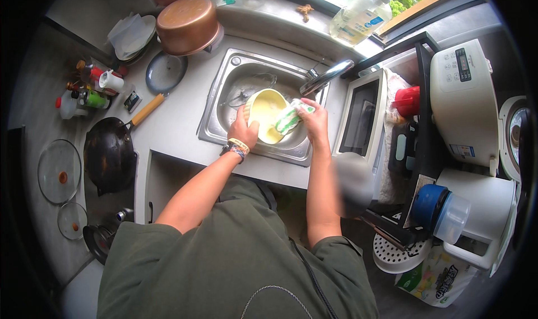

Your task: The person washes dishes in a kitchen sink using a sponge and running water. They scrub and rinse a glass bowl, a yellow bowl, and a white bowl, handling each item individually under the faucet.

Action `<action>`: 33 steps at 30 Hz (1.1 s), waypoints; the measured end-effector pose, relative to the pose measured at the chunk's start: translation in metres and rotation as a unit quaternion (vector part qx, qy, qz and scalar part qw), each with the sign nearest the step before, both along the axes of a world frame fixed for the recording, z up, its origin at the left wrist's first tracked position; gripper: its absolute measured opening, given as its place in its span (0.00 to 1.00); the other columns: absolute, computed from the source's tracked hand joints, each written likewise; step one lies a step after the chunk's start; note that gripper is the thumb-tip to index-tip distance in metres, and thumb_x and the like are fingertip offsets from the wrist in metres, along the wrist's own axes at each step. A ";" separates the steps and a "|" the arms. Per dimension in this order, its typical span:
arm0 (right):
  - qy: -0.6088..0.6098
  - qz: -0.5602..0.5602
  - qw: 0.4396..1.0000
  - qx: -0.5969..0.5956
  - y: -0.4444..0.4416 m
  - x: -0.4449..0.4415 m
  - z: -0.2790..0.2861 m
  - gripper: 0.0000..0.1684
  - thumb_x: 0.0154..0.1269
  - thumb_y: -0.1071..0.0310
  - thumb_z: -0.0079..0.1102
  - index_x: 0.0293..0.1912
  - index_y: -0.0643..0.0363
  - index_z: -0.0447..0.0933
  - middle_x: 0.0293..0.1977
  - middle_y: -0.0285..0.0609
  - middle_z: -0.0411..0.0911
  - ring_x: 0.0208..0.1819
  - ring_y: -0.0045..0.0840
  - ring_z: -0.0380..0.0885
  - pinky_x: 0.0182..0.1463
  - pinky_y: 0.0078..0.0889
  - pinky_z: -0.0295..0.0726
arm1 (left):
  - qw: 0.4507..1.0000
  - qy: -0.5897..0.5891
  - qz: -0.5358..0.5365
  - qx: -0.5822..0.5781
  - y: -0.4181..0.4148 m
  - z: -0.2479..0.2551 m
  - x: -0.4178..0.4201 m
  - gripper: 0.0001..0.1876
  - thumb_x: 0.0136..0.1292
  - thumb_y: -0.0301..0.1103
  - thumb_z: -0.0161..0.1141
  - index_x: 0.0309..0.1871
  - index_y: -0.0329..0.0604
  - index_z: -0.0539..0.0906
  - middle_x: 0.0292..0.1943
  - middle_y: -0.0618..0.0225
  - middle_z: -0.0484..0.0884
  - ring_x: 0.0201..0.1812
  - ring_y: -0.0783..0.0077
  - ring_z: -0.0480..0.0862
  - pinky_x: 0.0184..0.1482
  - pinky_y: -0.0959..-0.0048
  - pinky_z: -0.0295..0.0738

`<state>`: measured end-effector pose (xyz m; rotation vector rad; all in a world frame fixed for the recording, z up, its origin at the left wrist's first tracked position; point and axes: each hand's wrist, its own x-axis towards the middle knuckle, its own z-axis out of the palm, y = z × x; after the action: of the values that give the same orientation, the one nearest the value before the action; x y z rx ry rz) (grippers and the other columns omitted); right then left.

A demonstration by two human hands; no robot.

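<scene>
My left hand (244, 131) grips the near left side of a pale yellow bowl (265, 113), which is tilted over the stainless steel sink (296, 154). A crumpled green and white cloth (289, 119) is in my right hand (314, 119), with its lower end at the bowl's right rim. Part of a clear object, perhaps glass, lies in the basin behind the bowl. The chrome faucet (327, 77) reaches over the sink's back right corner; whether water runs cannot be told.
A copper-coloured pot (187, 27), a blue-grey plate (167, 71) and a black wok (108, 155) with a wooden handle stand to the left. On the windowsill is a pump bottle (363, 20). A microwave (362, 113) and a black rack (424, 88) border the right side.
</scene>
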<state>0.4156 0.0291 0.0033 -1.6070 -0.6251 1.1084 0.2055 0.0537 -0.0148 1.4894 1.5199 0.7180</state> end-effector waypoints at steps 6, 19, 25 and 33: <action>-0.305 0.145 0.926 0.168 0.011 -0.001 0.021 0.14 0.50 0.83 0.62 0.39 0.61 0.83 0.40 0.42 0.77 0.40 0.27 0.78 0.45 0.25 0.78 | 1.000 -0.010 -0.009 -0.012 0.000 -0.015 0.000 0.28 0.53 0.41 0.52 0.54 0.30 0.72 0.42 0.40 0.81 0.48 0.41 0.79 0.51 0.55 0.72; -0.523 0.467 0.713 -0.038 -0.009 -0.027 -0.027 0.08 0.55 0.69 0.57 0.36 0.58 0.80 0.31 0.50 0.81 0.39 0.42 0.79 0.43 0.42 0.77 | 0.996 0.083 0.011 -0.032 -0.002 -0.023 0.005 0.25 0.55 0.43 0.50 0.51 0.32 0.73 0.42 0.40 0.81 0.47 0.39 0.79 0.50 0.52 0.72; -0.389 0.427 0.816 0.007 -0.012 -0.019 -0.015 0.08 0.60 0.67 0.56 0.38 0.58 0.80 0.32 0.50 0.80 0.38 0.45 0.79 0.42 0.43 0.76 | 0.993 0.109 -0.014 -0.048 0.002 -0.016 0.008 0.27 0.55 0.43 0.51 0.53 0.32 0.72 0.43 0.39 0.80 0.47 0.39 0.79 0.51 0.52 0.72; -0.177 -0.083 0.975 0.110 0.015 -0.002 -0.023 0.08 0.68 0.71 0.51 0.40 0.64 0.78 0.30 0.38 0.80 0.30 0.20 0.77 0.37 0.24 0.75 | 0.995 0.079 -0.018 -0.061 0.006 -0.007 0.023 0.29 0.54 0.42 0.52 0.56 0.29 0.68 0.43 0.40 0.81 0.47 0.41 0.80 0.52 0.55 0.73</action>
<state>0.4138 0.0446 -0.0195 -1.6404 -0.8005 0.6102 0.2288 0.0594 -0.0218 1.5062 1.6212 0.4878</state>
